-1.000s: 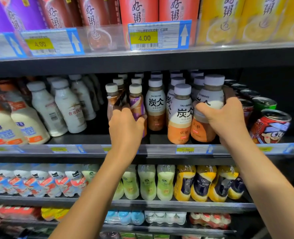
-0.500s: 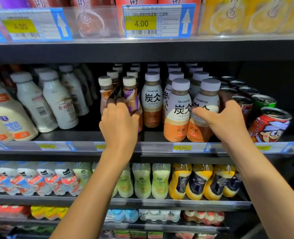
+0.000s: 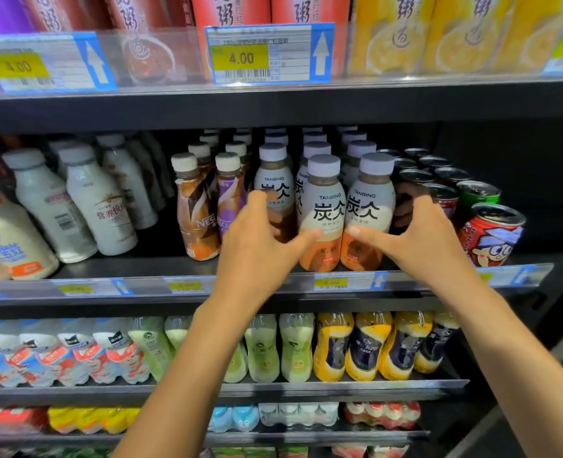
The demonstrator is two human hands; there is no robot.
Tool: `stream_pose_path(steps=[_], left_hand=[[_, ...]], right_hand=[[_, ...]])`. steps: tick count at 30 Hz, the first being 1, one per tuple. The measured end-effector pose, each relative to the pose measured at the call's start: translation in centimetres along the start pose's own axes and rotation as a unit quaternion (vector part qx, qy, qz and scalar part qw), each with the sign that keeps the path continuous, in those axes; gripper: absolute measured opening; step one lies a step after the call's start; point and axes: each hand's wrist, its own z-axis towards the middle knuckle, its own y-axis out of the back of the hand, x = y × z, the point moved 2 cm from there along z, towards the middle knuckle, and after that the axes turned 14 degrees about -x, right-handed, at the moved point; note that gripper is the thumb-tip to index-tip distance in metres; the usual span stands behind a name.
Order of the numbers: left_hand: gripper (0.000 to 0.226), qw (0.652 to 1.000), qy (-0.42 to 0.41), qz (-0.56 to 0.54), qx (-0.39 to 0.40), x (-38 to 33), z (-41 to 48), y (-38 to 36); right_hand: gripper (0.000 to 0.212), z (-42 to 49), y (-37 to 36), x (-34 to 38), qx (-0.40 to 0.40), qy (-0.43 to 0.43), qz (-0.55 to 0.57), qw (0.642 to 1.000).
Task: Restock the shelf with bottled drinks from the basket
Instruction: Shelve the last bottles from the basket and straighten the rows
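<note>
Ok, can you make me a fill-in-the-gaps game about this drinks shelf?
1. The price tag on the top shelf reads ____.
2. The right hand grips a bottle labelled ____.
3. The can with the cartoon face, next to that hand, is mostly ____.

Missing words: 4.00; TANBING; red.

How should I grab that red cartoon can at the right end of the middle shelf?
Take the red cartoon can round its straight side wall mid-height, from the front right. It stands frontmost, space open on its right; the green can blocks behind, the right hand, holding a Tanbing bottle, its left.
</note>
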Motion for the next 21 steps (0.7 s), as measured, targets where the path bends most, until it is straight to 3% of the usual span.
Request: stream_pose_path(steps=[2,4,9,16,21], left_hand=[[0.078,0.996,0.047,0.017,0.078,-0.3,-0.3,-1.8],[0.084,0.992,0.062,0.039,0.102,-0.3,-0.3,-2.8],[0.067,0.986,0.055,0.110,0.110,-0.5,0.4,-3.5],[0.072,0.990,0.084,0.058,0.101,1.1,0.7,-4.2],[0.071,0.990,0.078,0.038,0.114,1.4,0.7,-4.1]], right_hand=[[0.084,0.1,-0.1,0.0,0.024,-0.008,-0.025,0.999],[0.081,0.4,-0.2,0.0,0.040,-0.010,-0.034,0.999],[0.072,0.7,-0.2,-0.2,0.053,-0.021,-0.020,0.998],[0.064,1.1,0.5,-1.3,0.083,-0.015,0.032,0.996],[0.082,1.3,0.4,-1.8,0.100,0.015,0.094,0.990]])
